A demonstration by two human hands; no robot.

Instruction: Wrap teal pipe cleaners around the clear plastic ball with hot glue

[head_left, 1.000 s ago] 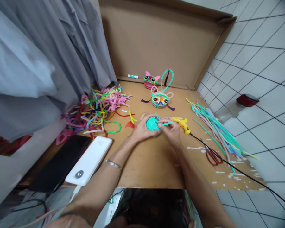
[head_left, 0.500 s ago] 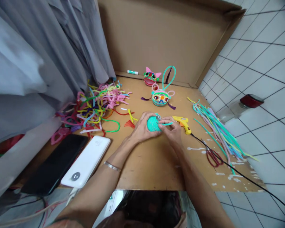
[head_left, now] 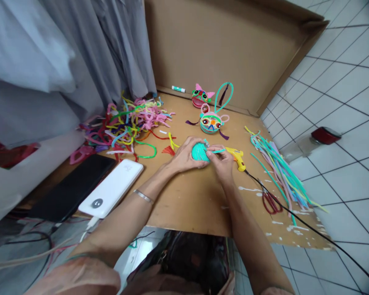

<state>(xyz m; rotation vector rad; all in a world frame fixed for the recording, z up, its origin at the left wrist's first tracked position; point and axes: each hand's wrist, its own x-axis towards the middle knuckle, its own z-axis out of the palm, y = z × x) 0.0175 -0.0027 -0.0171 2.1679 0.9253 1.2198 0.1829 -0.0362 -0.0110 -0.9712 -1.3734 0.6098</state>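
My left hand (head_left: 183, 157) is closed around a round teal coil of pipe cleaner (head_left: 198, 152) on the cardboard sheet (head_left: 190, 196). My right hand (head_left: 223, 162) pinches the loose teal end of that pipe cleaner (head_left: 217, 151) at the coil's right side. A yellow glue gun (head_left: 237, 157) lies just right of my right hand, its black cord (head_left: 295, 215) trailing toward the lower right. Two finished pipe-cleaner faces (head_left: 212, 122) sit just beyond my hands.
A tangle of coloured pipe cleaners (head_left: 132, 125) lies at the left, a bundle of straight ones (head_left: 276, 168) at the right. Red scissors (head_left: 270, 200), a white power bank (head_left: 112, 192), a black phone (head_left: 72, 188), a glue stick (head_left: 178, 89) and a red-lidded jar (head_left: 324, 134) are around.
Both hands stay on the teal coil in the same grip. The head camera has shifted, so everything sits slightly higher and to the right in view.
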